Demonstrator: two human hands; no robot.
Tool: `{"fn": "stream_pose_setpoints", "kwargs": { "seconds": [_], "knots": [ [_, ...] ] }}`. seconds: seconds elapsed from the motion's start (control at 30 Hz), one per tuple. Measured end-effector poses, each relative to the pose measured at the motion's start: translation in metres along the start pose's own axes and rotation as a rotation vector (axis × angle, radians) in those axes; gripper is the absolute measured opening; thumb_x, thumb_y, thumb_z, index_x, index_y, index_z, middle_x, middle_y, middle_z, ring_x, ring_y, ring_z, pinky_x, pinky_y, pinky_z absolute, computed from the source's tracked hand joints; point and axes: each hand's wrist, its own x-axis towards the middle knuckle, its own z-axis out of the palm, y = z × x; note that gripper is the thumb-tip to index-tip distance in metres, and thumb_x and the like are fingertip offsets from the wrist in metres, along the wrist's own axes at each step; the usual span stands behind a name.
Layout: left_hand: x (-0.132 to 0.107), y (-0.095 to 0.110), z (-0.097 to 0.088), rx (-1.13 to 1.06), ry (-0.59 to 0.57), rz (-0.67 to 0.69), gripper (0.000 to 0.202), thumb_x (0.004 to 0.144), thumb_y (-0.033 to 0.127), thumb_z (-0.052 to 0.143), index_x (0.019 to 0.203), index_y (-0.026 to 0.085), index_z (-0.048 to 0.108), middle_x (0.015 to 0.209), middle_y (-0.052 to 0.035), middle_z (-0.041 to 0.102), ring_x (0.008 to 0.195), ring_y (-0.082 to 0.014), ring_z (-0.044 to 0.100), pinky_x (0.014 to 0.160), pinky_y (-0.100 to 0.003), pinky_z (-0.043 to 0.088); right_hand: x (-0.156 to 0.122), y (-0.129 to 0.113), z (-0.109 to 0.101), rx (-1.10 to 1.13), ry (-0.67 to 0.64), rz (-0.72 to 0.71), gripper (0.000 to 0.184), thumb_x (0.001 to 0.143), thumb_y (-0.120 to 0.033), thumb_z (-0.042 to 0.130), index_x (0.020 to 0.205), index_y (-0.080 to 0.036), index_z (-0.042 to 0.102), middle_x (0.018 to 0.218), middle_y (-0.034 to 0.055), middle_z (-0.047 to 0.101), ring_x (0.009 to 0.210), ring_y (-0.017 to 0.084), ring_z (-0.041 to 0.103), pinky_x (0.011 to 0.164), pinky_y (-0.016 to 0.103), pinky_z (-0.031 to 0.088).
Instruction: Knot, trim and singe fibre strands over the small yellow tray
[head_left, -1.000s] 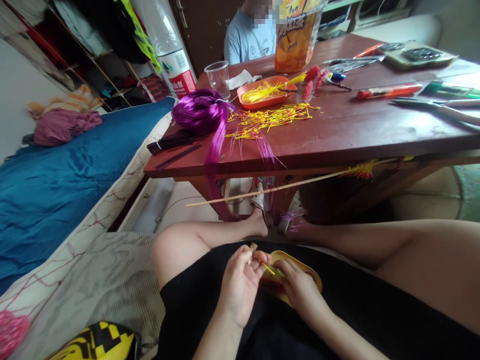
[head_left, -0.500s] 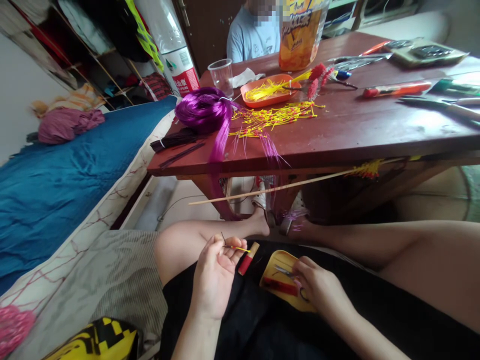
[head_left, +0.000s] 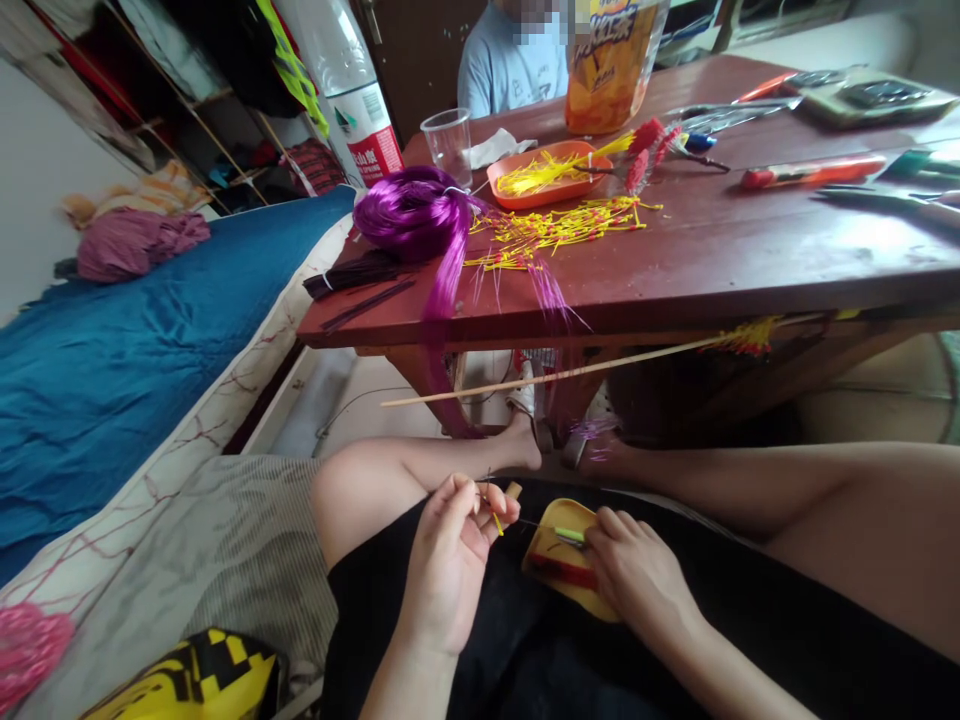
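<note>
Above my lap, my left hand [head_left: 461, 545] pinches a short yellow-tipped stem [head_left: 497, 522] with a thin dark end sticking up. The tan end of a small tube [head_left: 514, 490] shows behind those fingers; the rest is hidden. My right hand [head_left: 637, 565] is closed round a slim light-green tool [head_left: 570, 537], its thin tip pointing toward my left hand. Most of the tool is covered by the fingers. Under this hand lies a yellow tray [head_left: 556, 512] with a dark red strip [head_left: 566, 572] in it, resting on my black garment.
On the red-brown table [head_left: 675, 290] lie a purple thread bundle [head_left: 412, 215], yellow stamens [head_left: 562, 232], an orange dish [head_left: 544, 195] and pliers [head_left: 870, 195]. A wooden stick [head_left: 525, 382] juts out below its edge. A person [head_left: 510, 65] sits across; a bed [head_left: 150, 330] is left.
The scissors in my right hand have given way to the slim light-green tool. My left hand has shifted right and now covers most of the red-wrapped tube; its yellow stem tips downward.
</note>
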Motion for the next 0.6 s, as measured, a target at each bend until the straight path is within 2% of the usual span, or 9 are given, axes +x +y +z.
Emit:
{"fn": "stream_pose_setpoints", "kwargs": {
  "seconds": [0.13, 0.3, 0.6],
  "knots": [
    [-0.001, -0.011, 0.0, -0.038, 0.01, -0.079, 0.021, 0.075, 0.027, 0.065, 0.063, 0.015, 0.054, 0.065, -0.0003, 0.06, 0.066, -0.0127, 0.057, 0.07, -0.027, 0.048, -0.017, 0.005, 0.003, -0.073, -0.043, 0.029, 0.019, 0.079, -0.008, 0.05, 0.08, -0.017, 0.068, 0.082, 0.0112, 0.065, 0.07, 0.025, 0.061, 0.06, 0.034, 0.034],
    [-0.001, -0.023, -0.004, -0.098, 0.024, -0.147, 0.017, 0.076, 0.024, 0.064, 0.066, 0.015, 0.054, 0.066, -0.0004, 0.06, 0.062, -0.0101, 0.056, 0.065, -0.023, 0.046, -0.021, 0.004, 0.012, -0.107, -0.075, 0.056, 0.026, 0.078, -0.004, 0.049, 0.09, -0.018, 0.067, 0.092, 0.0107, 0.065, 0.07, 0.023, 0.063, 0.059, 0.032, 0.034],
    [-0.003, -0.028, -0.003, -0.11, 0.026, -0.16, 0.017, 0.074, 0.023, 0.067, 0.068, 0.014, 0.054, 0.066, -0.003, 0.062, 0.053, -0.0082, 0.052, 0.054, -0.019, 0.04, -0.019, 0.01, 0.004, -0.09, -0.145, 0.115, 0.023, 0.076, -0.001, 0.048, 0.083, -0.01, 0.068, 0.088, 0.0144, 0.066, 0.069, 0.025, 0.065, 0.065, 0.035, 0.037]
  ]
}}
